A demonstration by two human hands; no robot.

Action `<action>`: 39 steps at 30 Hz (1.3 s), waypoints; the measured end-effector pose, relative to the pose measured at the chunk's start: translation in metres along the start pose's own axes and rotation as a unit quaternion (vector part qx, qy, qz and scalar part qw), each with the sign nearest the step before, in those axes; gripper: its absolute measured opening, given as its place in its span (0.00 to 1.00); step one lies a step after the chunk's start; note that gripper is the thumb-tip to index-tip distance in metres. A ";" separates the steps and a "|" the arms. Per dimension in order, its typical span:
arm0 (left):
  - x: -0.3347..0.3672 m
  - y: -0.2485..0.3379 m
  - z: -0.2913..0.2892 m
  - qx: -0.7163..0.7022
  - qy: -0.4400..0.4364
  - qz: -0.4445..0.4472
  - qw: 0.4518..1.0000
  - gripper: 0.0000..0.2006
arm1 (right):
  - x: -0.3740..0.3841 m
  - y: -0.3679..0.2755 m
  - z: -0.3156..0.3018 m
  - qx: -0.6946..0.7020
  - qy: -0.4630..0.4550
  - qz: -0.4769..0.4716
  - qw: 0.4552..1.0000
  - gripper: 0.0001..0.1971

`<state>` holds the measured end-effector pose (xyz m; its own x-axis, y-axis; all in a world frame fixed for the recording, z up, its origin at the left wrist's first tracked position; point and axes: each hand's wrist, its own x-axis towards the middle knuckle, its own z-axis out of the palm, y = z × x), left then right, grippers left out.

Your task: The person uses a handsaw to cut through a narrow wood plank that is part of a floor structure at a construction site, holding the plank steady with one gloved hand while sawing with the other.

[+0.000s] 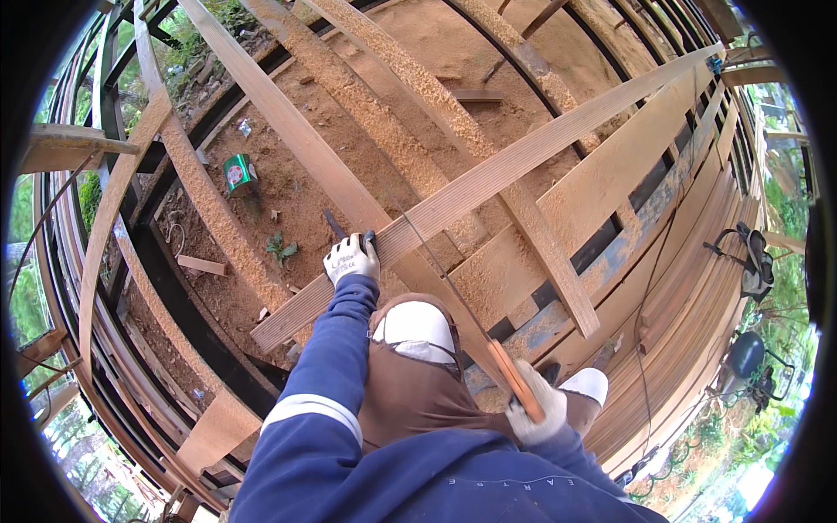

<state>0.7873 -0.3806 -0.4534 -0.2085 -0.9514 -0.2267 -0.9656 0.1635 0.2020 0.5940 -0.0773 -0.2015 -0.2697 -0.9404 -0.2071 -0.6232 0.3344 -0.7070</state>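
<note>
A long grooved wooden plank (532, 161) runs slantwise from the lower left to the far right, lying across other boards. My left hand (351, 258), in a white glove with dark fingertips, grips the plank's edge near its lower-left end. In my right hand (540, 414), also gloved, is the orange handle of a handsaw (514, 379). Its thin blade reaches up and left across the plank, just right of my left hand. How deep the teeth sit in the wood I cannot tell. My bent knee with a white pad (418, 331) is close below the plank.
Sawdust-covered boards (375, 113) span a dark frame above brown ground. A green tin (240, 174) stands at the left. Stacked planks (689, 305) fill the right side, with a black-and-grey bag (754, 261) beyond them. A dark cable (645, 301) trails over the stack.
</note>
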 end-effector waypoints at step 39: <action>0.003 0.011 0.002 0.001 0.005 0.016 1.000 0.17 | 0.143 0.038 0.093 0.116 0.142 -0.045 0.982 0.31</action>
<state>0.7759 -0.3810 -0.4534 -0.2375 -0.9483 -0.2104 -0.9590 0.1944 0.2062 0.6001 -0.2048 -0.3208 -0.4360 -0.8992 0.0371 -0.4782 0.1965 -0.8560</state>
